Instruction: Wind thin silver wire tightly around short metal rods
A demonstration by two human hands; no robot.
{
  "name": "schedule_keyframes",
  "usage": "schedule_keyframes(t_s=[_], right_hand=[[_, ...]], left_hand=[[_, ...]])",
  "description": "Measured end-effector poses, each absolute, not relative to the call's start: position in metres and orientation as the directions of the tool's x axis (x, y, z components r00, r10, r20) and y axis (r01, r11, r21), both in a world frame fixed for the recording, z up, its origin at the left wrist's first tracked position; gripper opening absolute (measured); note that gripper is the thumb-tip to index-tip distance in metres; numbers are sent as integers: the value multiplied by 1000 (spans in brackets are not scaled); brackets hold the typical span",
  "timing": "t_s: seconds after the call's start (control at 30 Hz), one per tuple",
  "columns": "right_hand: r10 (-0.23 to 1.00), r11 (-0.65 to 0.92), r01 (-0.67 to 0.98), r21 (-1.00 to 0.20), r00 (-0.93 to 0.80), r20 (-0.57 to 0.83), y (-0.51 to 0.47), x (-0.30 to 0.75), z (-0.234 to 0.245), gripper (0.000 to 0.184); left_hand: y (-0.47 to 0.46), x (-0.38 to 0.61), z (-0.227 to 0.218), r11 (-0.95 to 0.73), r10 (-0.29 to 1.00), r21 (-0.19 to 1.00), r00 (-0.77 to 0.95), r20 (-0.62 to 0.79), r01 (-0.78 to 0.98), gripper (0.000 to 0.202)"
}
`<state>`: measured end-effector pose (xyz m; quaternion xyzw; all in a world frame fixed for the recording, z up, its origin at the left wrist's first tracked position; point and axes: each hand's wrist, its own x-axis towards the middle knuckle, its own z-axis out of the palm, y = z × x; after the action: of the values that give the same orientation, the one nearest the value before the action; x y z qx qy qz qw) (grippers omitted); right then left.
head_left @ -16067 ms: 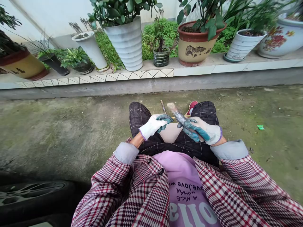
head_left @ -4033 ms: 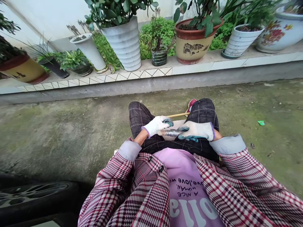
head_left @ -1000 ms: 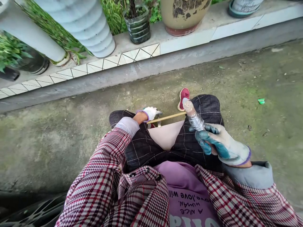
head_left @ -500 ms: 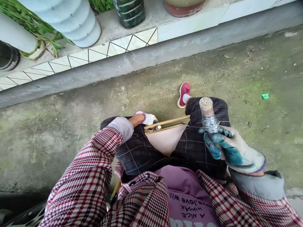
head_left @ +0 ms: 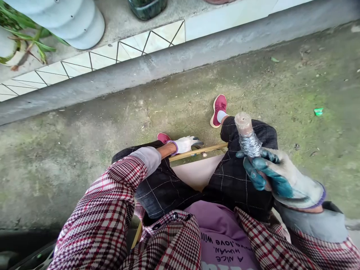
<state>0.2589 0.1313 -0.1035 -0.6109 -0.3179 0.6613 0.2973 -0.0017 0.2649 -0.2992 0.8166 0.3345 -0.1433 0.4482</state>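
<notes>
My right hand (head_left: 284,180), in a pale work glove with teal-coated fingers, is wrapped around the lower part of a wooden spool (head_left: 244,123). Silvery wire (head_left: 250,144) is wound thickly around the spool's middle, and its bare top end tilts up above my right knee. My left hand (head_left: 187,144), gloved the same way, is just beyond a thin wooden bar (head_left: 198,151) of the stool between my knees. Its dark fingertips point right and curl downward, partly hidden. Beside them shows a small pale round end (head_left: 204,154) of something I cannot make out.
A pale stool seat (head_left: 197,172) lies between my thighs. My shoes (head_left: 219,108) rest on the mossy concrete floor (head_left: 90,150). Ahead runs a tiled ledge (head_left: 157,39) with a white ribbed pot (head_left: 84,26) and a dark green container (head_left: 147,7). A green scrap (head_left: 318,111) lies at right.
My left hand has moved right along the far side of the bar, and the small pale round end has shifted right too. My right hand still holds the wire spool. The view has tilted slightly downward.
</notes>
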Motion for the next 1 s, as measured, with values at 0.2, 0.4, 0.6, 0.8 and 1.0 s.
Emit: schedule_keyframes(t_s=[0.2, 0.4, 0.6, 0.8, 1.0], right_hand=[[757, -651, -24, -758, -94, -647, 136, 259, -106, 39], [745, -667, -73, -742, -50, -665, 141, 258, -110, 32], [742, -669, -104, -736, -23, -670, 139, 264, -119, 28], [736, -670, -115, -734, 28, -676, 158, 266, -118, 22], [749, -630, -269, -728, 36, -661, 185, 266, -119, 18]], left_hand=[[269, 15, -314, -599, 227, 573, 805, -549, 560, 82], [269, 46, -321, -587, 262, 571, 802, -537, 574, 87], [275, 73, -331, -409, 522, 561, 688, -504, 720, 89], [315, 78, -326, -364, 640, 407, 543, -544, 838, 78], [399, 24, -291, -445, 532, 273, 497, -685, 853, 48]])
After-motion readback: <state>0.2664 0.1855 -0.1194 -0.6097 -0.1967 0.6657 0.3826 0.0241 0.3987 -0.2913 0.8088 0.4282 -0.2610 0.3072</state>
